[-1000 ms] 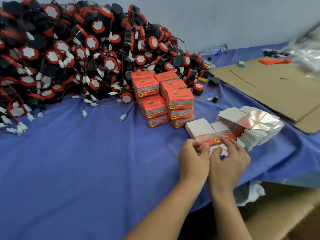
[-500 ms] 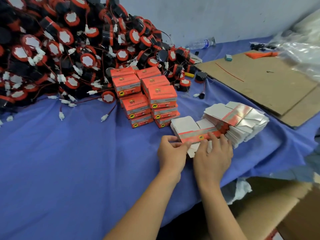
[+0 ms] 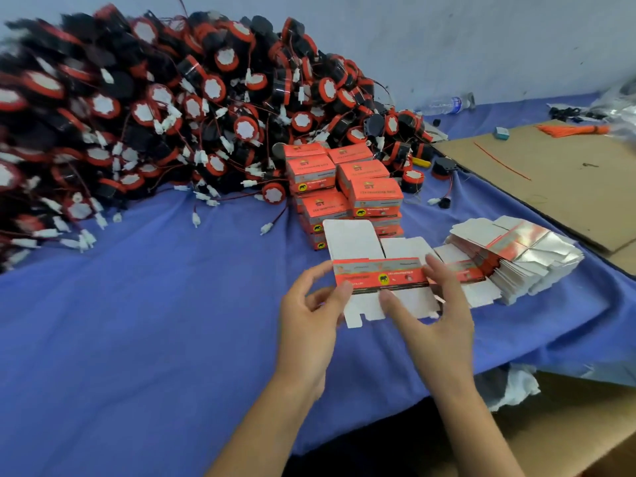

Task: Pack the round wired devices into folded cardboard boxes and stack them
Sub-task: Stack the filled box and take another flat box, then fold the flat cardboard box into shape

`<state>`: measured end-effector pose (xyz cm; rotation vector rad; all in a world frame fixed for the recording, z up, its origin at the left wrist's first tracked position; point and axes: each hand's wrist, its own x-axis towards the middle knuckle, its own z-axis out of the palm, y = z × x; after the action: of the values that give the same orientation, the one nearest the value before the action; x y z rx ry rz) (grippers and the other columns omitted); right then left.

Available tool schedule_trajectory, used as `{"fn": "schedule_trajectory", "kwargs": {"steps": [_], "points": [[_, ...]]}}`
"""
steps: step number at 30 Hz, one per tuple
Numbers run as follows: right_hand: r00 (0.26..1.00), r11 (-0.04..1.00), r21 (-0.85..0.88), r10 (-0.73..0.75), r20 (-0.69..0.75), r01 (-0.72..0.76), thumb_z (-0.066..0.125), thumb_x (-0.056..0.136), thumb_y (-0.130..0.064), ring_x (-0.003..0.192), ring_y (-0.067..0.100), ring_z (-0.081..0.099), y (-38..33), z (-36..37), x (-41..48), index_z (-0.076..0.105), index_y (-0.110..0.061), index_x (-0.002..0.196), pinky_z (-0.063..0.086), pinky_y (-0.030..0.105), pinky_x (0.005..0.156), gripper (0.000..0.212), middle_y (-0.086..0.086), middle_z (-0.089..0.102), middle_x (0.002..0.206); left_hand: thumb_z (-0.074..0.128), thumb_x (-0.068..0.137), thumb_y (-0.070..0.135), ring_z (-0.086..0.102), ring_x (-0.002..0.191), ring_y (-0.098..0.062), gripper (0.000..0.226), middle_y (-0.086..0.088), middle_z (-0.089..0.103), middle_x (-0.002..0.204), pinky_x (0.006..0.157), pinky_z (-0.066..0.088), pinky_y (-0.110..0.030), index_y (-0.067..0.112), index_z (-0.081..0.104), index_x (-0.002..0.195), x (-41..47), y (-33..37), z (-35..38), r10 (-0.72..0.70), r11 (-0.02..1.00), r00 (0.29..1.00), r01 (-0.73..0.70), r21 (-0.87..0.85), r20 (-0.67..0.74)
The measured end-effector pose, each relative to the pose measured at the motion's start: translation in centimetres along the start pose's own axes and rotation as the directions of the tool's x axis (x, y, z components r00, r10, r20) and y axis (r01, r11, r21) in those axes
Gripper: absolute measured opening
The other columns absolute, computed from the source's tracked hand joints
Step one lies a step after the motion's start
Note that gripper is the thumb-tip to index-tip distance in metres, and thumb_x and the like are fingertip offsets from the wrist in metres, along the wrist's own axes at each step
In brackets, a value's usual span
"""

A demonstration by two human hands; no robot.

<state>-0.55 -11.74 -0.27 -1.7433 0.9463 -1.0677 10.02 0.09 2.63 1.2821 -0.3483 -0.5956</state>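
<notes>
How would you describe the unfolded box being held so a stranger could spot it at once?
On the blue cloth, look in front of the stacked orange boxes and left of the pile of flat blanks. The unfolded box is there, white flaps spread above and below its orange band. It alone is pinched by the left hand and right hand.

Loads of room on the bare blue cloth (image 3: 137, 321) left side — device pile (image 3: 155, 108), box stack (image 3: 375, 194) and flat blanks (image 3: 523, 249) block behind and right.
</notes>
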Motion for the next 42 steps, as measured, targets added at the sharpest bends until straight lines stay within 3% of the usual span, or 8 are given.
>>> {"fn": "schedule_trajectory", "kwargs": {"steps": [8, 14, 20, 23, 27, 32, 39, 42], "points": [[0.942, 0.971, -0.022, -0.224, 0.251, 0.237, 0.085, 0.075, -0.044, 0.113, -0.004, 0.055, -5.3, 5.2, -4.3, 0.051, -0.048, 0.137, 0.041, 0.005, 0.086, 0.072, -0.032, 0.057, 0.116, 0.062, 0.102, 0.018, 0.072, 0.096, -0.004, 0.029, 0.018, 0.077, 0.106, 0.084, 0.054, -0.019, 0.035, 0.069, 0.124, -4.7, 1.9, -9.2, 0.230, 0.923, 0.960, -0.162, 0.348, -0.163], [0.783, 0.954, -0.150, -0.118, 0.611, 0.260, 0.086, 0.073, -0.044, 0.108, -0.014, 0.047, -7.8, 8.1, -6.4, 0.040, -0.053, 0.146, 0.040, 0.006, 0.081, 0.086, -0.020, 0.049, 0.120, 0.074, 0.092, 0.008, 0.071, 0.095, 0.001, 0.044, 0.022, 0.075, 0.107, 0.078, 0.052, -0.011, 0.035, 0.064, 0.125, -7.8, 3.4, -14.3, 0.257, 0.868, 0.959, -0.174, 0.464, -0.121], [0.638, 0.880, -0.210, -0.128, 0.759, 0.425, 0.045, 0.084, -0.070, 0.092, 0.006, 0.053, -10.6, 10.6, -10.2, 0.014, -0.065, 0.149, 0.043, 0.026, 0.078, 0.071, -0.023, 0.043, 0.108, 0.076, 0.086, 0.012, 0.069, 0.097, -0.002, 0.062, 0.022, 0.071, 0.110, 0.076, 0.054, -0.014, 0.047, 0.053, 0.132, -10.0, 4.5, -17.9, 0.348, 0.770, 0.925, -0.189, 0.609, -0.153], [0.608, 0.908, -0.161, -0.120, 0.785, 0.387, 0.036, 0.090, -0.070, 0.077, 0.005, 0.055, -11.3, 11.2, -11.5, 0.015, -0.069, 0.147, 0.050, 0.038, 0.086, 0.061, -0.024, 0.046, 0.111, 0.073, 0.084, 0.048, 0.068, 0.098, -0.005, 0.060, 0.022, 0.066, 0.116, 0.076, 0.054, -0.014, 0.053, 0.047, 0.138, -10.6, 5.2, -19.3, 0.298, 0.782, 0.944, -0.156, 0.604, -0.143], [0.527, 0.977, -0.099, -0.016, 0.849, 0.189, 0.040, 0.091, -0.067, 0.076, 0.008, 0.061, -12.1, 11.6, -13.3, 0.031, -0.067, 0.144, 0.061, 0.045, 0.083, 0.054, -0.020, 0.054, 0.113, 0.050, 0.074, 0.089, 0.043, 0.133, 0.005, 0.092, 0.034, 0.039, 0.146, 0.104, 0.048, -0.029, 0.056, 0.020, 0.154, -11.1, 6.2, -21.2, 0.233, 0.654, 0.964, -0.058, 0.755, -0.127], [0.472, 0.992, -0.109, 0.128, 0.872, -0.067, 0.044, 0.101, -0.036, 0.060, 0.030, 0.073, -13.4, 11.7, -14.4, 0.049, -0.052, 0.141, 0.065, 0.042, 0.067, 0.043, -0.007, 0.064, 0.103, 0.053, 0.074, 0.089, 0.037, 0.125, 0.020, 0.054, 0.049, 0.040, 0.126, 0.096, 0.045, -0.021, 0.075, 0.033, 0.122, -11.9, 7.8, -22.5, 0.171, 0.641, 0.981, -0.044, 0.767, -0.087], [0.544, 0.980, -0.117, 0.186, 0.818, -0.159, 0.036, 0.102, -0.016, 0.061, 0.026, 0.065, -14.1, 11.7, -14.6, 0.055, -0.046, 0.136, 0.063, 0.040, 0.054, 0.050, 0.010, 0.055, 0.089, 0.048, 0.070, 0.068, 0.025, 0.143, 0.013, 0.084, 0.040, 0.023, 0.153, 0.118, 0.035, -0.029, 0.046, 0.035, 0.150, -12.4, 7.9, -23.7, 0.090, 0.567, 0.996, -0.044, 0.822, -0.009], [0.487, 0.963, -0.074, 0.197, 0.851, -0.261, 0.031, 0.103, -0.013, 0.061, 0.027, 0.071, -14.7, 11.5, -14.6, 0.056, -0.053, 0.132, 0.064, 0.044, 0.059, 0.055, 0.015, 0.058, 0.098, 0.052, 0.074, 0.073, 0.029, 0.139, 0.017, 0.089, 0.041, 0.028, 0.153, 0.117, 0.036, -0.026, 0.044, 0.031, 0.156, -12.5, 8.2, -23.6, 0.046, 0.627, 0.998, -0.052, 0.777, 0.030]]}}
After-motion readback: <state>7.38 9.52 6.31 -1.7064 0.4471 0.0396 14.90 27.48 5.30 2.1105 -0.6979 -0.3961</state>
